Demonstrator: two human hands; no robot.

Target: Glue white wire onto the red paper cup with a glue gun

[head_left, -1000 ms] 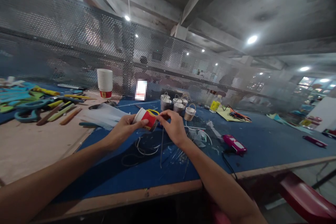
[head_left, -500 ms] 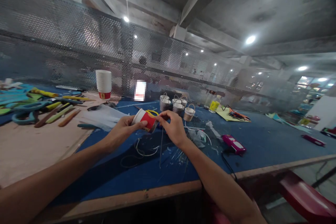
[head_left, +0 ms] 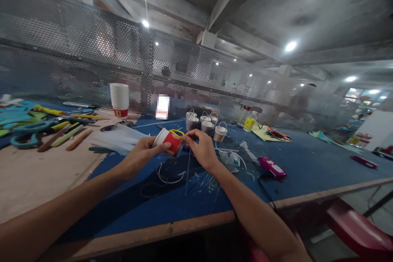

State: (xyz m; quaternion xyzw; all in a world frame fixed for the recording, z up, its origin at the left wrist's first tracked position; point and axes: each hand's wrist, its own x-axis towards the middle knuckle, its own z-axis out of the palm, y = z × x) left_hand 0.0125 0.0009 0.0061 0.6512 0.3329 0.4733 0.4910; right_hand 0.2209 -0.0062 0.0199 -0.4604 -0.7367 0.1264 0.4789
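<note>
My left hand is wrapped round a red and white paper cup, which is tilted over the blue table. The fingertips of my right hand are pinched together at the cup's right end, and a thin grey strand hangs down below them. Whether the fingers grip that strand or the cup's edge is too small to tell. Behind the hands stand several small cups with looped handles. A white cord lies curled on the table beneath the cup.
At the left are a stack of paper cups, blue-handled scissors and clay-coloured sticks. A magenta device with a black cable lies at right, near a yellow-labelled bottle. A perforated metal screen runs behind.
The view has shifted very slightly. Both hands keep nearly the same pose around the cup.
</note>
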